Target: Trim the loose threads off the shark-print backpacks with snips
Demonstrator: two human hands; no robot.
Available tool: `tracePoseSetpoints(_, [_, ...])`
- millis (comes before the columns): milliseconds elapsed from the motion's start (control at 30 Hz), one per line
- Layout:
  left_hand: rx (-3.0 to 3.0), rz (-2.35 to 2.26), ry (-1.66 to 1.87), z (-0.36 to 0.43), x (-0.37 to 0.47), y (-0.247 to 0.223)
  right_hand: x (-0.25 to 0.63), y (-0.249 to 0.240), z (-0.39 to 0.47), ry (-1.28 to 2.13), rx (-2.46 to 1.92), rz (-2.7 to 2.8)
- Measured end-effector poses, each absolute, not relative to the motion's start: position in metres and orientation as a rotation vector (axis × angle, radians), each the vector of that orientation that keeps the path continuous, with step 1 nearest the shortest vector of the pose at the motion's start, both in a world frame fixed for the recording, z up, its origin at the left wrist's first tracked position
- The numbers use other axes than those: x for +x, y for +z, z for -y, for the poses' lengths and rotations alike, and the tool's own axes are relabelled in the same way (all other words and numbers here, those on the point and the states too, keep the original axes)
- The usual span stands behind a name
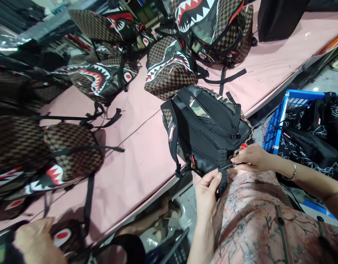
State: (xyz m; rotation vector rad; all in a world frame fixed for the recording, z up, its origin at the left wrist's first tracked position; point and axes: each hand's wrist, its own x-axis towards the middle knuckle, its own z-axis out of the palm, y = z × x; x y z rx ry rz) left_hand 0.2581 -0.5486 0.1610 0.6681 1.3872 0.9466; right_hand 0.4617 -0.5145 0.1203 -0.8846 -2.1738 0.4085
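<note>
A checkered backpack (204, 124) lies at the table's near edge, its black padded back and shoulder straps facing up. My left hand (208, 185) pinches a black webbing strap (222, 178) at the end of the bag closest to me. Beside it, my right hand (249, 158) is closed around small dark thread snips (231, 165), whose blades point at the strap near my left fingertips. Whether the blades touch the strap, I cannot tell. A small red piece (244, 146) shows just above my right hand; what it belongs to is unclear.
Several checkered backpacks with shark-mouth prints (169, 69) cover the far side of the pink table (141, 146). A blue basket (281, 117) of black bags stands on my right. Another person's hand (37, 238) is at a bag lower left. A black bag (281, 18) stands at the back.
</note>
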Motion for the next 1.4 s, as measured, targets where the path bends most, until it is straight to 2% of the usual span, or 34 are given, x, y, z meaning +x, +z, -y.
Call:
tracePoseSetpoints(267, [0.7,-1.391,0.934,0.547,0.262,0.159,0.454,0.124,0.513,0.516,-0.916,2.139])
tracePoseSetpoints(433, [0.709,-1.249,0.896,0.543,0.236,0.16,0.459,0.131,0.516,0.927,-0.868,1.88])
tracePoseSetpoints(533, [0.796,-1.056,0.817,0.535,0.221,0.165,0.469,0.128,0.507,1.092,-1.052,1.56])
tracePoseSetpoints(633, [0.901,-1.075,0.751,0.522,0.227,0.168,0.481,0.119,0.484,1.087,-1.318,1.453])
tracePoseSetpoints(800, [0.881,-1.139,0.661,0.5,0.266,0.154,0.487,0.109,0.449,0.914,-1.548,1.751])
tracePoseSetpoints(967, [0.717,-1.148,0.825,0.484,0.287,0.126,0.479,0.106,0.442,0.982,-1.546,1.731])
tracePoseSetpoints(1100, [0.551,-1.129,0.957,0.479,0.296,0.117,0.466,0.11,0.443,1.098,-1.478,1.512])
tracePoseSetpoints(1400, [0.412,-1.108,1.186,0.476,0.287,0.149,0.421,0.135,0.475,1.476,-1.217,1.101])
